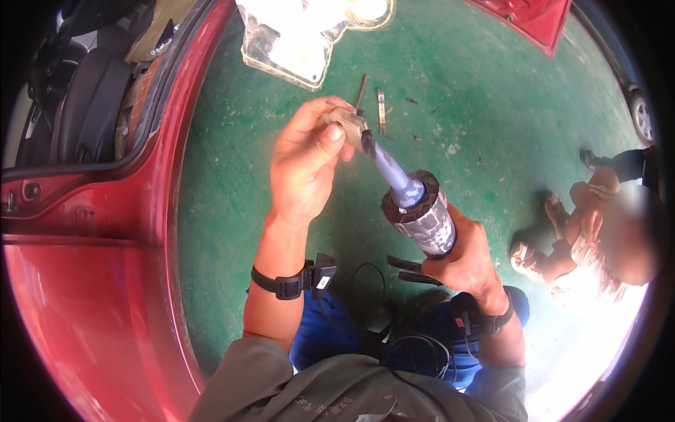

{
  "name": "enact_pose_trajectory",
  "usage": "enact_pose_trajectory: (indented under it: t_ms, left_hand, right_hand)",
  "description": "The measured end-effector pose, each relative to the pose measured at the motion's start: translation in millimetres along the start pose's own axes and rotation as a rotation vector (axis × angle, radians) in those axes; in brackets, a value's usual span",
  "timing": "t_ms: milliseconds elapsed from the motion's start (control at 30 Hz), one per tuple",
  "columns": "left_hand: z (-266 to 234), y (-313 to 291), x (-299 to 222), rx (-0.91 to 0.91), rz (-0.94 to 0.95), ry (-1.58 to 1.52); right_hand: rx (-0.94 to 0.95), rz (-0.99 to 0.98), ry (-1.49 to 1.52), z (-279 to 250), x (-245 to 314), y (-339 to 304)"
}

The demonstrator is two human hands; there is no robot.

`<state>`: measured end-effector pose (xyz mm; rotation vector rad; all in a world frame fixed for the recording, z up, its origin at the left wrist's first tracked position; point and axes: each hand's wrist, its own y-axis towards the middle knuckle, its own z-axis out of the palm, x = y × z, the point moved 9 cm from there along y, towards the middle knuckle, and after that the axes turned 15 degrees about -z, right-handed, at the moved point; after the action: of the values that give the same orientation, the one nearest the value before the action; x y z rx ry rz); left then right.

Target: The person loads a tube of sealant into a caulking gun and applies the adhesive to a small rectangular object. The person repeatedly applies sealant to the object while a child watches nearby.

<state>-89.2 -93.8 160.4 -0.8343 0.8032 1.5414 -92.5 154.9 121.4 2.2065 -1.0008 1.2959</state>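
Observation:
My right hand [467, 257] is wrapped round the grey, white-smeared barrel of what looks like a caulking gun [425, 214]. Its long blue nozzle points up and to the left. Dark, sticky-looking material coats the nozzle's tip. Between the thumb and fingers of my left hand [308, 151] is a small pale beige piece [344, 126], which meets the dark tip. What that piece is I cannot make out. Two black bars [413, 270] jut out left of my right hand, perhaps the gun's handle and trigger.
A red car body with an open doorway [165, 176] fills the left side. Ahead lies a clear, glaring headlight-shaped part [288, 63]. A thin rod [363, 91] and a flat strip tool [382, 111] rest on the green floor [450, 91]. Another person [587, 239] crouches at right.

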Motion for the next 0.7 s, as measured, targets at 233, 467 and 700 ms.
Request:
enact_pose_trajectory:
  t_ms: [233,467,700]
  left_hand:
    - [4,0,0,-0.006,-0.024,0.071]
    - [1,0,3,0.027,-0.064,0.188]
    - [-4,5,12,0.007,-0.115,-0.045]
  right_hand:
    - [0.006,0.02,-0.021,-1,-2,-1]
    - [0.045,0.037,0.002,-3,-9,0]
    - [0.016,0.029,0.114,-3,-8,-4]
